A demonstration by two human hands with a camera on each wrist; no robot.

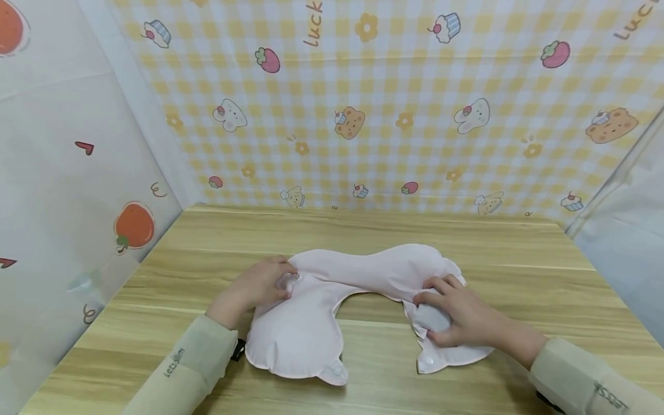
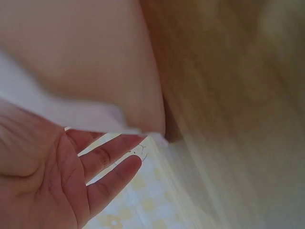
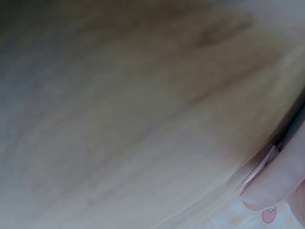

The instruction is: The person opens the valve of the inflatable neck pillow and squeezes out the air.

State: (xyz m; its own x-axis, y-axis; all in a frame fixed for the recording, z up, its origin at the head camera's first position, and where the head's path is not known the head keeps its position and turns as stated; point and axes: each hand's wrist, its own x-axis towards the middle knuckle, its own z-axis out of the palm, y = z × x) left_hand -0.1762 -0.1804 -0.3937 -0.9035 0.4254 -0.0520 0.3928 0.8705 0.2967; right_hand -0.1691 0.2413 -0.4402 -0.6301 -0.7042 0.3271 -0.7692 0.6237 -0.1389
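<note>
A pale pink U-shaped neck pillow (image 1: 295, 340) lies on the wooden table, its opening towards me. At its left side, my left hand (image 1: 259, 282) has thumb and fingers around a small clear valve (image 1: 287, 281). In the left wrist view, the other fingers (image 2: 112, 183) of that hand extend past the pillow's blurred edge (image 2: 95, 114). On the right arm of the pillow, my right hand (image 1: 459, 311) curls its fingers around a rounded pale grey part (image 1: 433, 317). Only a bit of the right hand shows in the right wrist view.
The wooden table (image 1: 207, 242) runs back to a yellow checked cloth (image 1: 321, 86) with cartoon prints. White printed cloth (image 1: 93, 190) hangs on the left, and a pale sheet (image 1: 627, 202) on the right. Small tabs stick out at the pillow's front ends.
</note>
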